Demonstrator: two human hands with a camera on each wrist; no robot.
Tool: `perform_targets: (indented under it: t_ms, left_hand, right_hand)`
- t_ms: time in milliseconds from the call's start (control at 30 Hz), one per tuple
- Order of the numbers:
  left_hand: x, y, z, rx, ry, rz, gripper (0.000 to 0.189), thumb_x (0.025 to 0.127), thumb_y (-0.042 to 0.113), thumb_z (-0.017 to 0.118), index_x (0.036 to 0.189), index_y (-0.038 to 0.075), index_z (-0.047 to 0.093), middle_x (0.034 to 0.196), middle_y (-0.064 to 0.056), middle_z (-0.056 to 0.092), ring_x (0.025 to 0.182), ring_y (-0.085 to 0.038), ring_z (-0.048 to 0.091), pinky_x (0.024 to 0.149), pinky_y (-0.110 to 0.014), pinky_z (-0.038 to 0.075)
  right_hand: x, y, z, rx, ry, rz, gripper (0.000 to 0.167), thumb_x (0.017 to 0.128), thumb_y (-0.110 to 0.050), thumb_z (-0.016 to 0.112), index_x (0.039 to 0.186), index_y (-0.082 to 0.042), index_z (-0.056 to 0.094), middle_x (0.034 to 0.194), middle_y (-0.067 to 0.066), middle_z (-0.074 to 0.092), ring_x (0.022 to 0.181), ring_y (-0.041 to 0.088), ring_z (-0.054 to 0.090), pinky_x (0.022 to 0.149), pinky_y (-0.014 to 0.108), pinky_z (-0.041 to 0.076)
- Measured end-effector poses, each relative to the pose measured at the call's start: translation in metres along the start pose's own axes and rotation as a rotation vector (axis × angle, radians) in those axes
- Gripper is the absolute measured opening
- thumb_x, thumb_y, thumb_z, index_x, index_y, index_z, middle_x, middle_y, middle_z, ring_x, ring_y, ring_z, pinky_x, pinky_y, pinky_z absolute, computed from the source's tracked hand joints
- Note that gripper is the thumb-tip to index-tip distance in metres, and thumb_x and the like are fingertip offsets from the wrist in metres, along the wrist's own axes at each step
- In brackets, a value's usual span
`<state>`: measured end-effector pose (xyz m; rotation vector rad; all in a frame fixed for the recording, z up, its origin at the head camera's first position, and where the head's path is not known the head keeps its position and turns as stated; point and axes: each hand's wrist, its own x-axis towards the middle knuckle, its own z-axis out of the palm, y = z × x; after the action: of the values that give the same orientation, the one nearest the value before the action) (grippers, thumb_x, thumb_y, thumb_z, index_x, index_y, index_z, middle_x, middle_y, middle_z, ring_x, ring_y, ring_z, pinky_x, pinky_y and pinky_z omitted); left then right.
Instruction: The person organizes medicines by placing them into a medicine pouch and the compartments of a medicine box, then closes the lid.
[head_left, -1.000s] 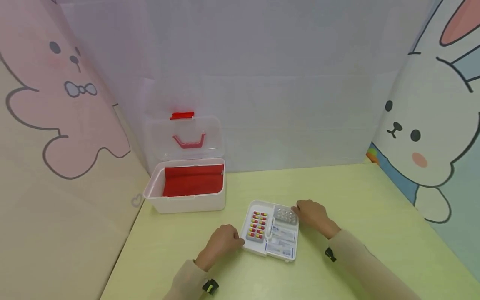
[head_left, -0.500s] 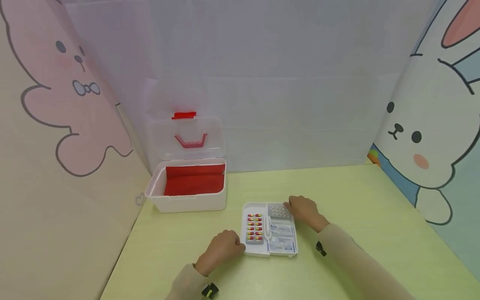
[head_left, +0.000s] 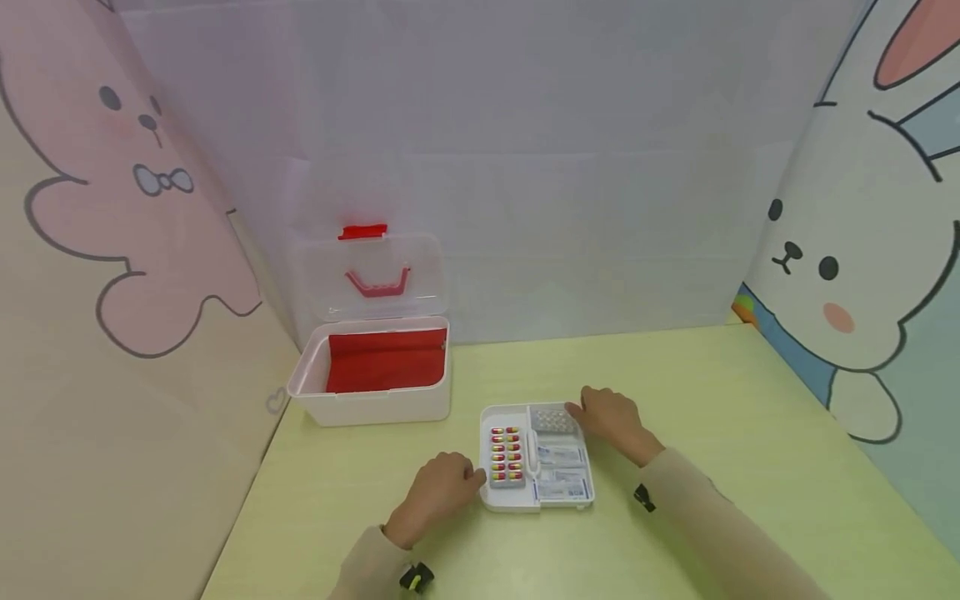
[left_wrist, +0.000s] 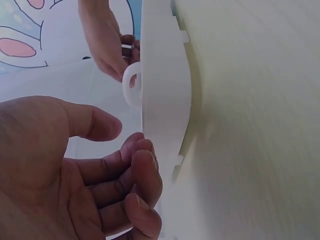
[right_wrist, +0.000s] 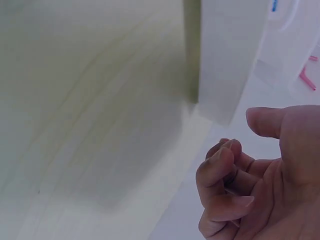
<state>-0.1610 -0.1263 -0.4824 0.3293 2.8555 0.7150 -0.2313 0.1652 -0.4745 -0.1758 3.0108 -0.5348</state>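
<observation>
A white pill case (head_left: pixel 512 503) lies open-topped and nearly square-on on the table. In its left part is a blister pack of red-and-yellow capsules (head_left: pixel 506 457). The right part holds a silvery blister pack of round tablets (head_left: pixel 552 421) and printed sachets (head_left: pixel 561 483). My left hand (head_left: pixel 442 490) is at the case's left edge; in the left wrist view its fingertips are against or just beside the case wall (left_wrist: pixel 165 80), thumb apart. By the far right corner is my right hand (head_left: pixel 613 423). The right wrist view shows its fingers loosely bent, thumb apart, nothing between them.
A white box (head_left: pixel 375 408) with a red lining (head_left: pixel 386 362) stands behind on the left. Its clear lid (head_left: pixel 420 279), with a red handle (head_left: pixel 378 285), is raised against the back sheet. Printed side panels border the yellowish table (head_left: pixel 660 367).
The pill case has turned counterclockwise from a slant to nearly square and shifted slightly left. My right hand has moved left and a little away; my left hand has stayed by the left edge.
</observation>
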Motion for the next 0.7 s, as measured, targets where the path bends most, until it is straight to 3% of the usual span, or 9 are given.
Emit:
perform_targets:
  t_ms: [267, 500, 700]
  left_hand:
    - [0.022, -0.004, -0.009, -0.013, 0.064, 0.015, 0.032, 0.094, 0.029, 0.058, 0.066, 0.014, 0.058, 0.054, 0.005, 0.045, 0.050, -0.011, 0.041, 0.046, -0.026, 0.032]
    - [0.044, -0.009, -0.001, -0.040, 0.023, -0.047, 0.028, 0.094, 0.031, 0.060, 0.074, 0.013, 0.066, 0.058, 0.003, 0.051, 0.054, -0.013, 0.046, 0.049, -0.026, 0.036]
    - [0.049, -0.011, 0.004, -0.048, 0.000, -0.050, 0.027, 0.093, 0.031, 0.062, 0.075, 0.011, 0.068, 0.059, 0.002, 0.053, 0.055, -0.014, 0.047, 0.049, -0.026, 0.037]
  right_hand:
    - [-0.033, -0.003, -0.007, -0.002, -0.026, -0.012, 0.034, 0.097, -0.037, 0.057, 0.076, -0.011, 0.052, 0.062, 0.001, 0.048, 0.054, 0.015, 0.042, 0.048, 0.027, 0.030]
    - [-0.050, -0.005, -0.003, -0.021, -0.022, -0.033, 0.031, 0.096, -0.030, 0.058, 0.072, -0.010, 0.052, 0.060, 0.001, 0.047, 0.053, 0.014, 0.041, 0.048, 0.026, 0.029]
    - [-0.052, -0.003, 0.003, -0.008, -0.083, -0.034, 0.030, 0.095, -0.028, 0.059, 0.071, -0.011, 0.055, 0.060, 0.000, 0.049, 0.053, 0.014, 0.043, 0.049, 0.026, 0.031]
